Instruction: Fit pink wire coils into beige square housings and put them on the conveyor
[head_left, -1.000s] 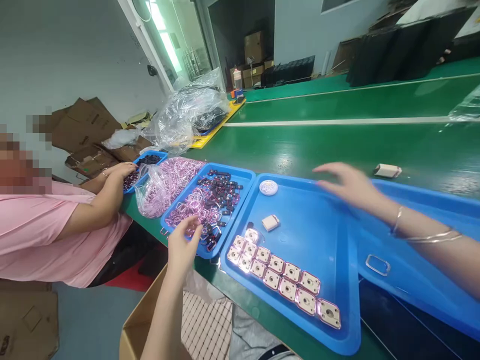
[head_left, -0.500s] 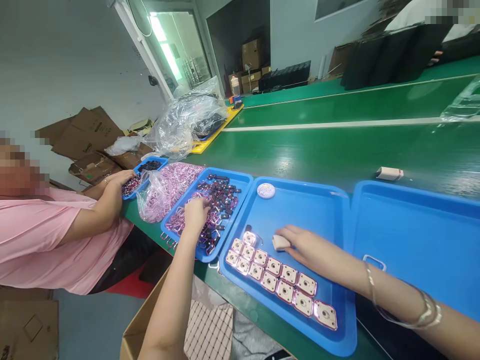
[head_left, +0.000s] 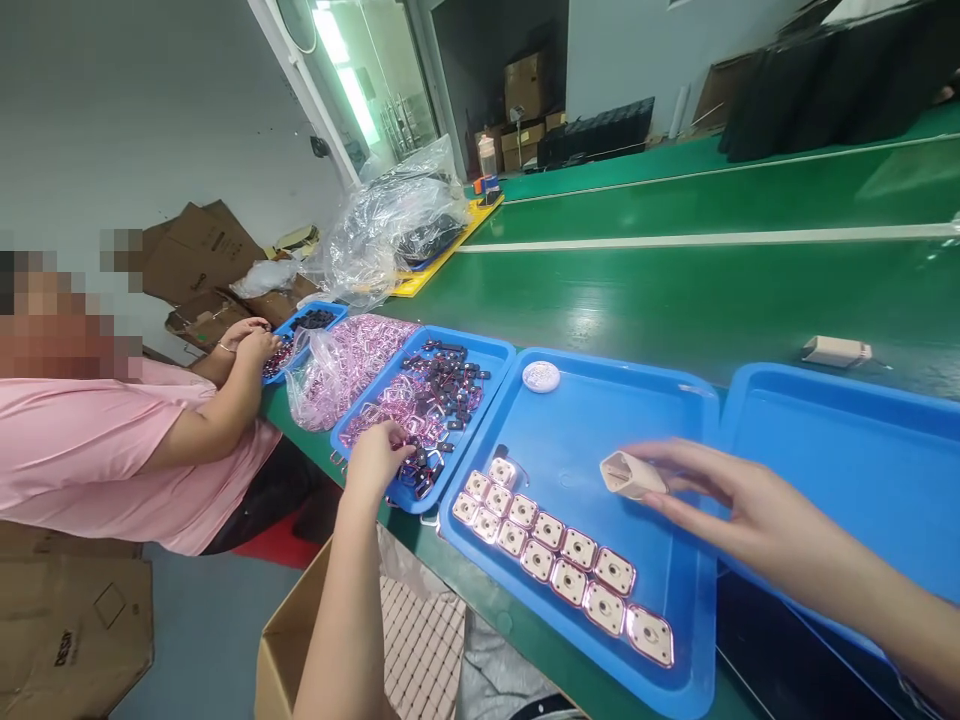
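My left hand (head_left: 379, 460) is at the near edge of a blue tray (head_left: 499, 352) heaped with pink metal frames (head_left: 401, 400) and small black parts (head_left: 450, 385). Its fingers are pinched together; what lies between them is too small to make out. In my right hand (head_left: 720, 490) I hold a hollow cream-coloured sleeve-like piece (head_left: 630, 476) between thumb and fingers, above the middle blue tray (head_left: 637, 395). Rows of cream square plates with pink rims (head_left: 570, 580) lie along that tray's near side. A white oval piece (head_left: 541, 377) sits in its far left corner.
Another blue tray (head_left: 847, 430) adjoins on the right. Behind it a similar cream piece (head_left: 836, 351) lies on the green table (head_left: 675, 290). To the left are a bag of pink frames (head_left: 352, 360) and a co-worker in a pink shirt (head_left: 97, 450). A cardboard box (head_left: 289, 640) stands below.
My right hand has lifted the cream piece and moved it right, turning its hollow end into view. My left hand has shifted toward the near edge of its tray. The view has swung slightly.
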